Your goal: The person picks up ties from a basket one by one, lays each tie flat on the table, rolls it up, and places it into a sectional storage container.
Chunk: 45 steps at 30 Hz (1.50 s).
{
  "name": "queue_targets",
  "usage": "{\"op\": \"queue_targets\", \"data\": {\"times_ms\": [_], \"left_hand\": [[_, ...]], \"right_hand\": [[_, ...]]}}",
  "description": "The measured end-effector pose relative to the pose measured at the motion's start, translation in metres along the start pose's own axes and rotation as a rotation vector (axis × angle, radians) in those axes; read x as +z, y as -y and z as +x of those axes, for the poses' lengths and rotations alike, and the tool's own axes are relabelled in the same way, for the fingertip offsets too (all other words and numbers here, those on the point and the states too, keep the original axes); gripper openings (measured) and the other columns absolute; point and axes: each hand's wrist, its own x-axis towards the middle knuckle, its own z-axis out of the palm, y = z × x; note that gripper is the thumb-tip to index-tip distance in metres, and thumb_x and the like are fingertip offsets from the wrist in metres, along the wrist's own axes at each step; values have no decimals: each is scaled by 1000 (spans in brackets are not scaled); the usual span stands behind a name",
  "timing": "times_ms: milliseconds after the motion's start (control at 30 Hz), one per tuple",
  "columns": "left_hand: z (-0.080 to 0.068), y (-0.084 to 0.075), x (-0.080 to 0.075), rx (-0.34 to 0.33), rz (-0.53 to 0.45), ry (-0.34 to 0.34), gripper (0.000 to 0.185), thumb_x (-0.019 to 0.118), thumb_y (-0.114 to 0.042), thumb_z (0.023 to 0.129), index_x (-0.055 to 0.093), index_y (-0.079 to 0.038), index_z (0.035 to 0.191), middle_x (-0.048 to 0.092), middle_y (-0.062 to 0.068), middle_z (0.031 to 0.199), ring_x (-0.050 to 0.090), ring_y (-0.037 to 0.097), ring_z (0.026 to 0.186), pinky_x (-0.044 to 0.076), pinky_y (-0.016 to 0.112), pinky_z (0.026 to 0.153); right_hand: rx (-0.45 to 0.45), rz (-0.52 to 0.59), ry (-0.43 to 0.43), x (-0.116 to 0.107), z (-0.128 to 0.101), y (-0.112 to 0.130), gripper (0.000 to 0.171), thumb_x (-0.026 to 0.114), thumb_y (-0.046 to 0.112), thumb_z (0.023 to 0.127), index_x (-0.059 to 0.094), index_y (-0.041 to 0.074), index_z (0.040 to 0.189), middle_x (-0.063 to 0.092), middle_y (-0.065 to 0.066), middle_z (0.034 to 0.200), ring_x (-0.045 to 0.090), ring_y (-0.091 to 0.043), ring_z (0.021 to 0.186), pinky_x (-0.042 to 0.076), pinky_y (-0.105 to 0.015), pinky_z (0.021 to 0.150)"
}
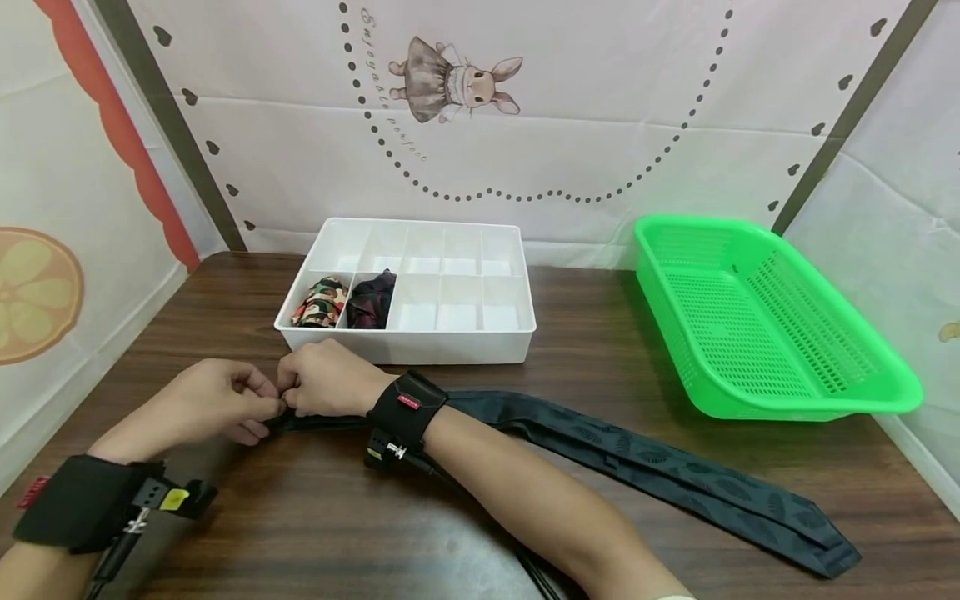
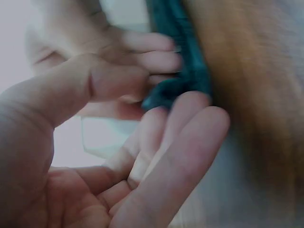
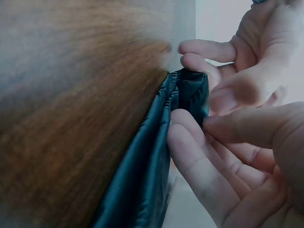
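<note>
While both hands meet low on the wooden surface [image 1: 300, 517] in the head view, the left hand [image 1: 217, 400] and the right hand [image 1: 326, 383] pinch the narrow end of a dark necktie [image 1: 645, 467], whose length runs away past the right wrist toward the wide tip. Just beyond the knuckles stands a white divided organizer [image 1: 450, 346] with two rolled ties [image 1: 345, 302] in its near-left compartments; a green basket [image 1: 885, 392] sits well off to the right hand's outer side.

From the left wrist, the left hand [image 2: 128, 142] has thumb and fingers closed on the tie's folded end [image 2: 180, 80], blurred here.

From the right wrist, the right hand [image 3: 237, 161] grips the folded tie [image 3: 152, 156] between thumb and fingertips, touching the other hand's fingers [image 3: 209, 52].
</note>
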Motion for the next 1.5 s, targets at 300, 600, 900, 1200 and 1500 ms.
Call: {"op": "queue_targets", "data": {"times_ms": [300,600,900,1200,1500], "left_hand": [[3,7,-2,-42,16,21,31,74,-20,100,69,10,106,73,6,85,75,24,76,62,38,65],[7,7,15,-80,89,-44,25,77,-22,92,61,-3,90,62,5,76,64,21,66,56,36,58],[7,-2,20,-66,198,-116,24,80,-23,87,62,-6,85,60,4,69,60,19,60,49,37,55],[6,0,7,-25,47,12,27,68,-18,100,63,6,108,67,8,90,72,23,77,61,38,65],[12,-1,22,-50,25,-28,22,73,-14,95,57,1,98,61,7,81,62,22,68,57,38,59]], "right_hand": [[136,99,15,4,3,5,5,72,16,104,76,16,104,67,16,82,62,10,64,47,-9,64],[5,-128,-40,4,0,7,18,73,10,97,78,19,112,68,14,99,56,3,85,42,-9,76],[158,108,-21,7,2,7,20,66,19,107,74,17,89,67,12,64,61,6,54,48,-12,58],[259,173,8,7,2,4,10,70,14,104,68,14,94,66,11,70,64,3,55,51,-14,56],[115,-128,-135,5,-5,8,7,73,17,99,70,18,92,60,13,78,56,2,67,42,-15,58]]}}
